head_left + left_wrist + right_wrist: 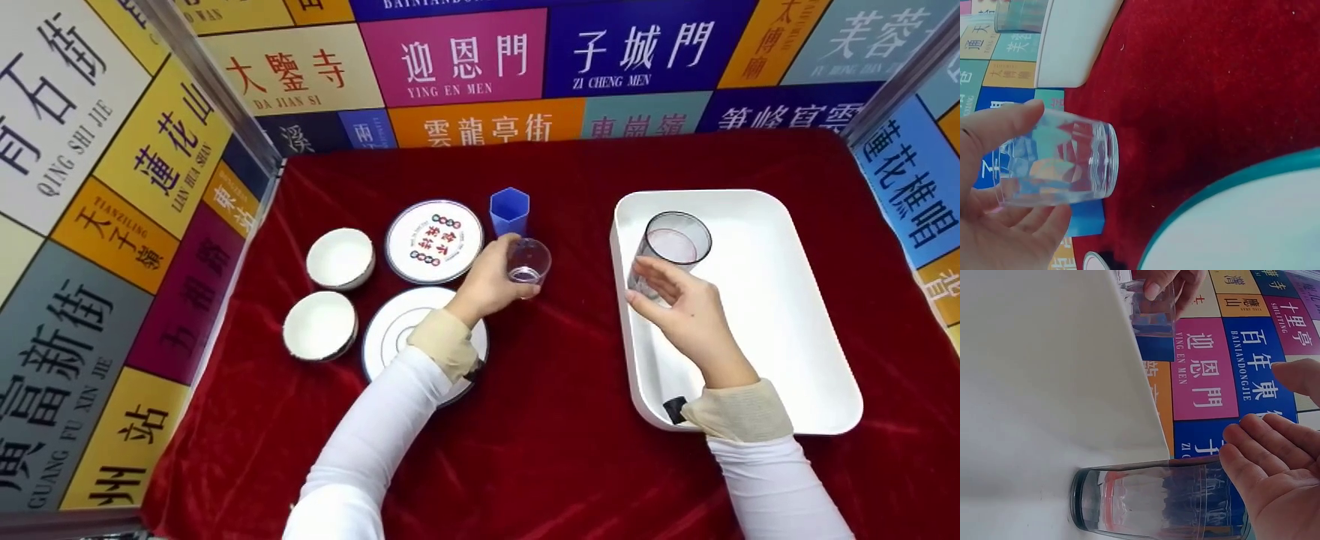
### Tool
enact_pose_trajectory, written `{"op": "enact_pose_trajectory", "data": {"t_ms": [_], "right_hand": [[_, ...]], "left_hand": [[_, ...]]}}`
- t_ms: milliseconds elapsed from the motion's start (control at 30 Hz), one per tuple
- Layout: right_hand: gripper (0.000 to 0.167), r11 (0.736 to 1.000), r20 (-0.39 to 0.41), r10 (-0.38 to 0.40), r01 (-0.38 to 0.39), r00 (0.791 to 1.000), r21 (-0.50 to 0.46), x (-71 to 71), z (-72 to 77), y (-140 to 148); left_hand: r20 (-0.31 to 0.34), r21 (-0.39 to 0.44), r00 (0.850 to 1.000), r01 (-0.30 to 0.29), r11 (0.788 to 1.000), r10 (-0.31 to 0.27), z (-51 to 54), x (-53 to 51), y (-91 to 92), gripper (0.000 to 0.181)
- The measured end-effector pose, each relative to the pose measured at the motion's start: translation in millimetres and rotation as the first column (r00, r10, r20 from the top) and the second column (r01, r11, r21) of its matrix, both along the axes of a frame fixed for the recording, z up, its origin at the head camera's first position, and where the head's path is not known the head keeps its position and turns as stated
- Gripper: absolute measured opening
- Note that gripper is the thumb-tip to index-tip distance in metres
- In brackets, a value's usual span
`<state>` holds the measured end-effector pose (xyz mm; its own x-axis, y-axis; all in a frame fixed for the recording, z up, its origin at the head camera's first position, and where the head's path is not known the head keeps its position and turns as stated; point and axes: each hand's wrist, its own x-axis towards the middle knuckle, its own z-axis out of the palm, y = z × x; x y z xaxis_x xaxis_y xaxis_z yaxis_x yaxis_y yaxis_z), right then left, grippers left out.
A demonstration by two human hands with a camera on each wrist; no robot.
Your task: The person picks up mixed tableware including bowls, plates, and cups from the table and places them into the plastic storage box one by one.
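In the head view my left hand [486, 283] grips a small clear faceted cup [531, 262] above the red cloth, just in front of a blue hexagonal cup [510, 215]. Thumb and fingers wrap the sides of that clear cup in the left wrist view. A taller dark-tinted glass [679, 234] stands upright in the white tray [795, 352], near its far left corner; something pinkish shows inside it. My right hand [686, 311] is beside this glass, fingers extended and thumb apart. In the right wrist view the fingertips lie close to the glass's rim; contact is unclear.
Left of the cups lie a plate with red and blue print [409, 244] and a ringed plate [386, 330], partly under my left forearm. Two white bowls [340, 257] stand farther left. Sign-covered panels [461, 60] border the red-covered table at the back and sides.
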<state>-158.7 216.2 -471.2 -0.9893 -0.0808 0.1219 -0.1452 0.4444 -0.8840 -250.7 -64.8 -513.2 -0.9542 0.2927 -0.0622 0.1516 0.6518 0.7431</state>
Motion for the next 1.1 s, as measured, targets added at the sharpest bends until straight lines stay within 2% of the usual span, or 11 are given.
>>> {"op": "enact_pose_trajectory", "data": {"t_ms": [200,500,633,1100], "right_hand": [[0.053,1.000,-0.003,0.014,-0.014,1.000,0.000,-0.9,0.9,-1.1],[0.055,0.999,0.013,0.032,-0.032,0.999,-0.006,-2.1,1.6,-2.1],[0.056,0.999,0.015,0.032,-0.032,0.999,-0.006,-2.4,1.9,-3.0],[0.059,0.999,0.030,0.043,-0.043,0.999,-0.001,-1.5,1.0,-8.8]], "left_hand": [[-0.032,0.022,0.998,0.052,0.998,-0.052,7.2,4.1,3.1,0.090],[-0.013,0.071,0.995,0.104,0.992,-0.103,16.7,5.9,3.7,0.091],[-0.026,0.083,0.990,0.139,0.987,-0.137,20.3,7.1,5.5,0.091],[-0.077,0.096,0.974,0.221,0.970,-0.214,32.6,21.2,19.7,0.091]]}}
